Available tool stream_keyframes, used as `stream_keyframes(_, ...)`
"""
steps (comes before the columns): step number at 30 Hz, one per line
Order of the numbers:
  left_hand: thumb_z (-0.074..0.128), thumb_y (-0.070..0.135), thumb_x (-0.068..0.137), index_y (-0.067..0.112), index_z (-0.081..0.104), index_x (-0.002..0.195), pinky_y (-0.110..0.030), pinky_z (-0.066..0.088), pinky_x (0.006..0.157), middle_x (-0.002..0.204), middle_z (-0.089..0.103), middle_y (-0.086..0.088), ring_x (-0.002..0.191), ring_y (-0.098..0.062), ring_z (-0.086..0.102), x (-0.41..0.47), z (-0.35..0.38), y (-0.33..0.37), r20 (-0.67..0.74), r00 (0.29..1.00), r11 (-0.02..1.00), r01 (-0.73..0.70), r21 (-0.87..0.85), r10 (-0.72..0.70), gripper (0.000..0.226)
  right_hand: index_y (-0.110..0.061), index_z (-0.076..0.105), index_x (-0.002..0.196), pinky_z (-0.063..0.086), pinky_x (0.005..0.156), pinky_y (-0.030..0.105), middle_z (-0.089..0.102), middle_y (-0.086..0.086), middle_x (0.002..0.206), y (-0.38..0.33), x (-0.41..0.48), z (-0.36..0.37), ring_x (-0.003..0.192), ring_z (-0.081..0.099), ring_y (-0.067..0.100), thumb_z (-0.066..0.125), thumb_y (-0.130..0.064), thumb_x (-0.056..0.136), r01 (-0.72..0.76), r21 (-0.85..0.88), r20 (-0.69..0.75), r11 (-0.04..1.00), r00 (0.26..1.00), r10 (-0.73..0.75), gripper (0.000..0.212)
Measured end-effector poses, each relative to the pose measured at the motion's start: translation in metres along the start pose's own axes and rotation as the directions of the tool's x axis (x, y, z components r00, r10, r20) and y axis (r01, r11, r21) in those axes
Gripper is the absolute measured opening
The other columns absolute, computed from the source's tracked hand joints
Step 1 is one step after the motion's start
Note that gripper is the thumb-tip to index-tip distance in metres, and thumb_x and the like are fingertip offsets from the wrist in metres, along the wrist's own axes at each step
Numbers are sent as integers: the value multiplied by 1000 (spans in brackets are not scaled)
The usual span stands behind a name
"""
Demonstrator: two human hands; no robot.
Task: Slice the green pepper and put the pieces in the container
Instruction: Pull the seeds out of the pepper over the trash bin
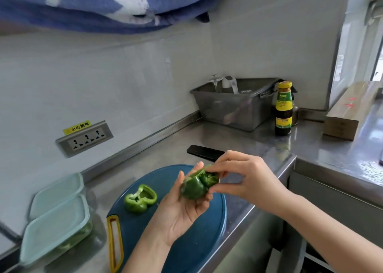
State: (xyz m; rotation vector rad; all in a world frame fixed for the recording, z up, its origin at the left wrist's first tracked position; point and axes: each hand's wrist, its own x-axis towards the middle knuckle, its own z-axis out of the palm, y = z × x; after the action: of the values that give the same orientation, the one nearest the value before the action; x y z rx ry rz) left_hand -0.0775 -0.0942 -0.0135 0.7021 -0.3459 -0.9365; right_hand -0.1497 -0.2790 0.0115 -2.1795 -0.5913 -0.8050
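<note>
My left hand (182,210) cups one half of the green pepper (195,186) above the blue cutting board (186,241), cut side up. My right hand (242,177) pinches into that half's hollow with fingertips at its core. The other pepper half (139,198) lies cut side up on the board's left part. Two lidded pale green containers (57,223) sit on the counter at the left; the nearer one shows green pieces through its wall. A black knife (204,152) lies on the counter behind my hands.
A grey plastic bin (234,105) with utensils stands in the back corner, a dark sauce bottle (283,109) beside it. A long cardboard box (350,111) lies at the right. A wall socket (85,138) is at the left. The steel counter edge (269,190) runs under my right forearm.
</note>
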Motion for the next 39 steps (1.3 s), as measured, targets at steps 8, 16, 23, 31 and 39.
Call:
stream_keyframes(8, 92, 32, 47, 13, 43, 130, -34, 54, 78, 116, 63, -14, 99, -27, 64, -9, -2, 11, 13, 988, 813, -133, 567, 153, 98, -13, 66, 101, 49, 71, 15, 63, -3, 94, 3, -1, 22, 77, 58, 5, 63, -22, 71, 42, -211, -93, 977, 994, -63, 32)
stream_keyframes(16, 85, 49, 51, 6, 66, 102, -24, 48, 52, 90, 63, -11, 70, -18, 61, -13, -6, 0, -55, 988, 866, -96, 490, 141, 70, -4, 67, 105, 51, 70, 25, 61, 5, 94, 7, 3, 36, 77, 60, 14, 57, -24, 90, 123, -238, -52, 963, 989, -139, 26)
stream_keyframes(23, 86, 57, 45, 13, 70, 98, -20, 42, 45, 84, 62, -8, 61, -17, 56, -14, -9, 2, -61, 998, 939, -9, 343, 32, 71, -24, 65, 116, 49, 70, 20, 49, -6, 88, 5, 13, 26, 76, 53, 10, 65, -42, 81, -16, 39, 170, 999, 985, 9, 40)
stream_keyframes(31, 85, 48, 53, 9, 69, 97, -19, 42, 45, 91, 63, -15, 62, -18, 54, -14, -10, -2, -61, 998, 935, 15, 354, 7, 61, -9, 62, 117, 42, 68, 6, 49, -11, 86, 3, 9, 31, 68, 54, 1, 49, -24, 97, 26, -54, 67, 998, 997, -22, 29)
stream_keyframes(39, 90, 47, 45, 5, 64, 106, -20, 45, 49, 93, 64, -11, 66, -17, 56, -13, -15, -3, -32, 999, 942, 31, 334, -22, 79, -9, 60, 118, 52, 62, 23, 64, 0, 75, 3, 12, 25, 65, 60, 16, 51, -12, 92, -405, 589, 151, 699, 905, 398, 28)
